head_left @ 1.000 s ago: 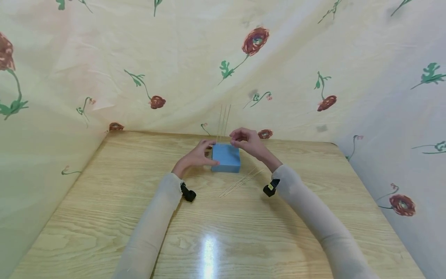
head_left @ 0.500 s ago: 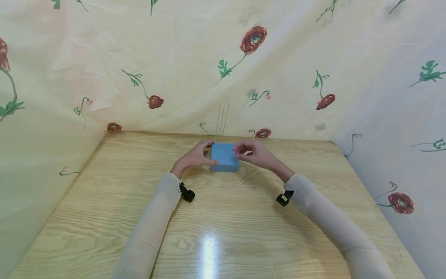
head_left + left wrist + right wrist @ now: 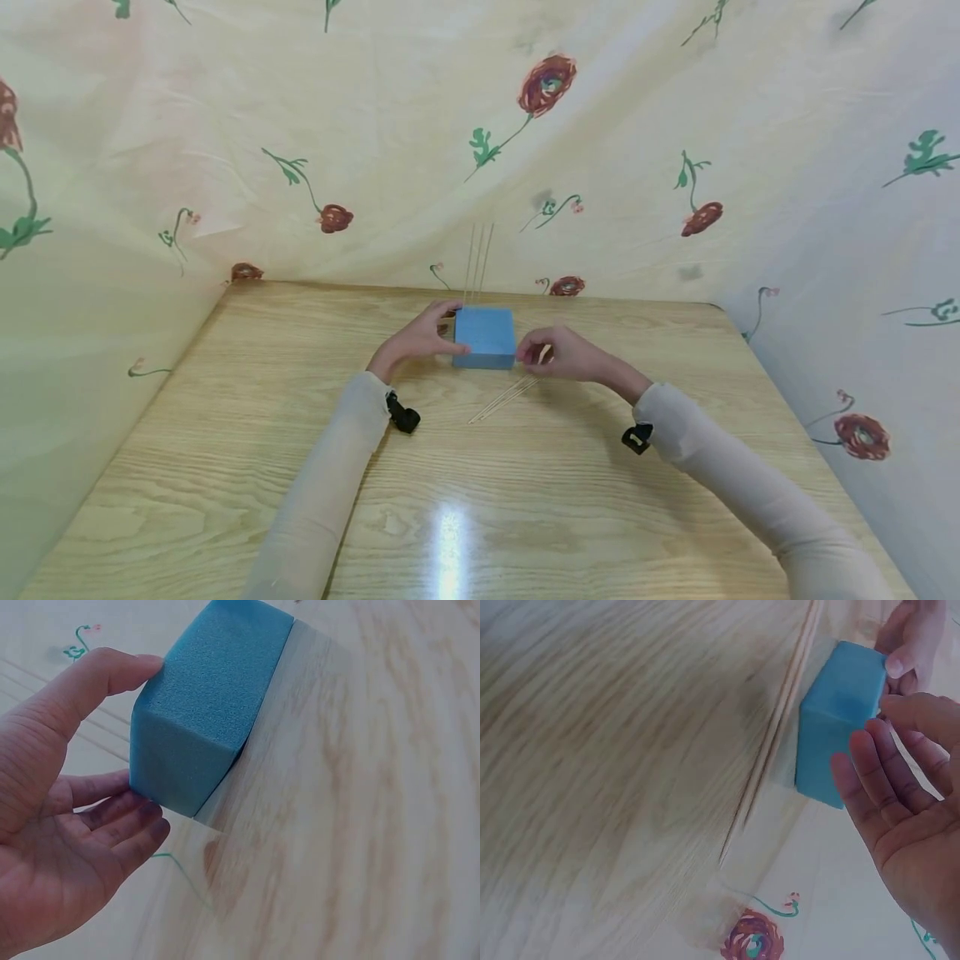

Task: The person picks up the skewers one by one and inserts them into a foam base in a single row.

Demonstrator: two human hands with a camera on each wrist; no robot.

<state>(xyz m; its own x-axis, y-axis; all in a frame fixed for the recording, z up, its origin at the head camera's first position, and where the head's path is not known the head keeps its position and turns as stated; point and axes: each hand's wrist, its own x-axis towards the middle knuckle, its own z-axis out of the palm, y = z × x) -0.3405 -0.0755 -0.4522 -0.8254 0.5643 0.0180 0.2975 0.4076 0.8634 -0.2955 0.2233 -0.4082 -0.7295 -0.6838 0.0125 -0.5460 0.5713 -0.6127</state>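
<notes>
A blue foam block (image 3: 485, 332) lies on the table, also filling the upper part of the left wrist view. My left hand (image 3: 420, 335) holds it from the left, thumb at its near edge and fingertips at the back corner. Three thin wooden sticks (image 3: 478, 262) stand upright from the back left of the block. Just right of the block, my right hand (image 3: 566, 354) hovers with loosely bent fingers and nothing between them. Below it lie a few loose thin sticks (image 3: 501, 402), slanting across the table, their far ends hidden behind that hand.
The wood-grain table (image 3: 315, 467) reaches back to a flower-printed cloth (image 3: 405, 150) that hangs behind and at both sides. A black wrist camera (image 3: 405, 417) is strapped at the left cuff, another wrist camera (image 3: 637, 438) at the right.
My right hand has come away from the top of the block, moving right and toward me to the loose sticks. The left hand and the block have stayed in place.
</notes>
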